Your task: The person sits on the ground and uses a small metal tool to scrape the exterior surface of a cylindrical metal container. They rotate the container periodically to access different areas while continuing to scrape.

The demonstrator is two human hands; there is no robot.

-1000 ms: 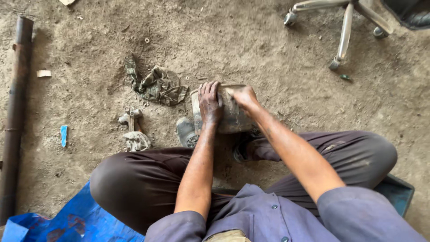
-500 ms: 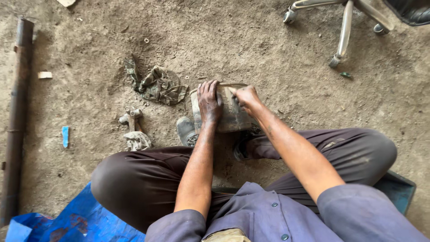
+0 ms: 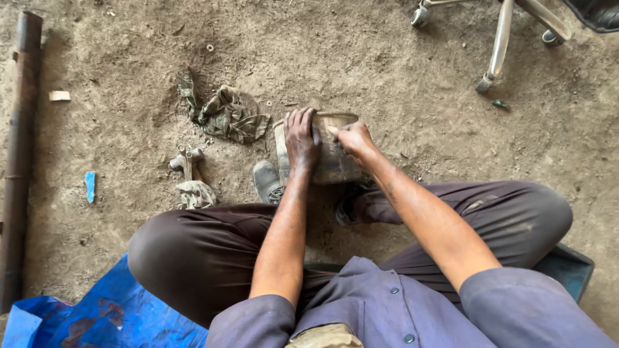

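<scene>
I sit on a dirt floor with a dusty, grey-brown block-shaped part standing between my feet. My left hand lies flat over its left top face, fingers pointing away from me. My right hand is closed at its upper right edge, pinching or pressing something too small to make out. Both shoes brace the part from below.
A crumpled dirty rag lies just left of the part. Further left are a small metal fitting with a cloth wad, a blue scrap and a long rusty pipe. Chair legs stand at the top right; blue tarp at bottom left.
</scene>
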